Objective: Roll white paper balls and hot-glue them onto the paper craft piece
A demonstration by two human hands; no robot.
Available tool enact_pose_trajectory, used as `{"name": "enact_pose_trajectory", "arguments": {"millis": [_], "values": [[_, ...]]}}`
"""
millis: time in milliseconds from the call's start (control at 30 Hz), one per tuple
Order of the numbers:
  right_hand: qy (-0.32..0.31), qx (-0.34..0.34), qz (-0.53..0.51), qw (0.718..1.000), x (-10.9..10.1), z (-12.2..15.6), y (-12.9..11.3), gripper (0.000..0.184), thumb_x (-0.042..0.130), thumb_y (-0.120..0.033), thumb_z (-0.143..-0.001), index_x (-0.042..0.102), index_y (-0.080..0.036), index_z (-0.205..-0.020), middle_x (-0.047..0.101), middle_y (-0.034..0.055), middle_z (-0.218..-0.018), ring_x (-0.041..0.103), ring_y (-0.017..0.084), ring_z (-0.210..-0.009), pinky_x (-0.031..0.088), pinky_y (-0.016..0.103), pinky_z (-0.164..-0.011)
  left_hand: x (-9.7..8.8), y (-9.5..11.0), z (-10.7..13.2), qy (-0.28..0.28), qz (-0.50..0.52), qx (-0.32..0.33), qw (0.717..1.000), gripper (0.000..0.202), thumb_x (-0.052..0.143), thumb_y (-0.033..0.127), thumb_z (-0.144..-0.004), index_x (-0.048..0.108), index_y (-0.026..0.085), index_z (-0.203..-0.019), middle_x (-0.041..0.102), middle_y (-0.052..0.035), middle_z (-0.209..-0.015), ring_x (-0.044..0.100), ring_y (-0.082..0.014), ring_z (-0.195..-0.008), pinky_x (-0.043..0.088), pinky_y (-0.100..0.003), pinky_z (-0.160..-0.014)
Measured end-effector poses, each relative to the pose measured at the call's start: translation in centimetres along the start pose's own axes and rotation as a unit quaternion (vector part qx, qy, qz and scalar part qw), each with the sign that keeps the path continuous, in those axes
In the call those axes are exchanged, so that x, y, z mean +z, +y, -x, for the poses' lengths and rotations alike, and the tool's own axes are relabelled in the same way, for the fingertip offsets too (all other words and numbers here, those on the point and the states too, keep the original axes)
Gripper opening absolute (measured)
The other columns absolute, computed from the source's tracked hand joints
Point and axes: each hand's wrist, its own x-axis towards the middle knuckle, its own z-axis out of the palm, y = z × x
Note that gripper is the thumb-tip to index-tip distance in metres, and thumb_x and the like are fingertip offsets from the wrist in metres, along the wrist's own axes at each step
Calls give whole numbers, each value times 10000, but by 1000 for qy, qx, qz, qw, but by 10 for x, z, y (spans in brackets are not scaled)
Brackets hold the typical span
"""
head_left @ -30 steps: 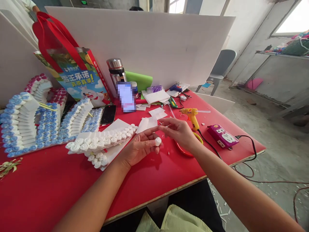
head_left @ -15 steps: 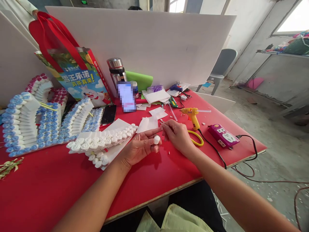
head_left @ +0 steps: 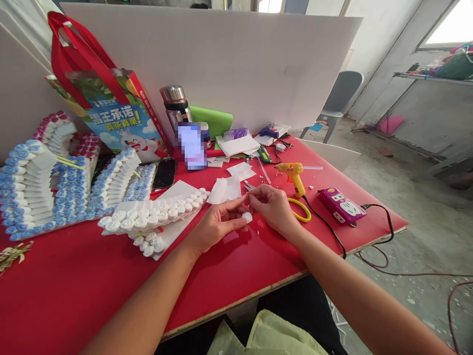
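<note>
The red surface point(head_left: 92, 276) is littered with paper scraps, and a white board point(head_left: 221, 64) stands behind it. Near the middle, my left hand point(head_left: 218, 224) grips a small white roll point(head_left: 247, 217) at its fingertips. My right hand point(head_left: 272, 207) meets it, fingertips pinched narrow just above the roll. What they pinch is too small to tell. A yellow glue gun point(head_left: 294, 176) sits just beyond.

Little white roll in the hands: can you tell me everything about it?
The little white roll is short and stubby, white all over, maybe rolled foam or paper. The left hand pinches it at the fingertips, just above the red table. The right hand hovers close beside it, fingers bent; whether it touches cannot be told. It matches the white rolls lined up nearby.
</note>
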Motion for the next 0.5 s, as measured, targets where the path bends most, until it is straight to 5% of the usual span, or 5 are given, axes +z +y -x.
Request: {"name": "enact_pose_trajectory", "arguments": {"millis": [167,300,500], "values": [[33,-25,62,997,-5,-1,6,134,639,-302,-856,615,-205,-767,652,-7,-650,598,138,-543,460,261,-536,3,0,-1,-24,-21,-9,999,573,763,280,-825,620,228,-1378,651,-50,-1089,615,-148,-877,517,-299,-829],[-16,6,-39,999,-7,-1,2,285,587,-448,-924,607,-201,-785,653,6,-655,579,134,-510,459,269,-520,4,4,-2,-6,-4,-13,1000,619,756,295,-831,575,254,-1421,633,-37,-1053,646,-137,-788,529,-318,-802],[-30,-5,-90,995,-1,0,5,244,735,-368,-815,642,-182,-943,677,13,-750,622,143,-634,495,259,-588,0,1,-1,-9,20,-15,1000,631,781,290,-811,584,269,-1410,629,-49,-1081,656,-140,-798,530,-306,-788]]}}
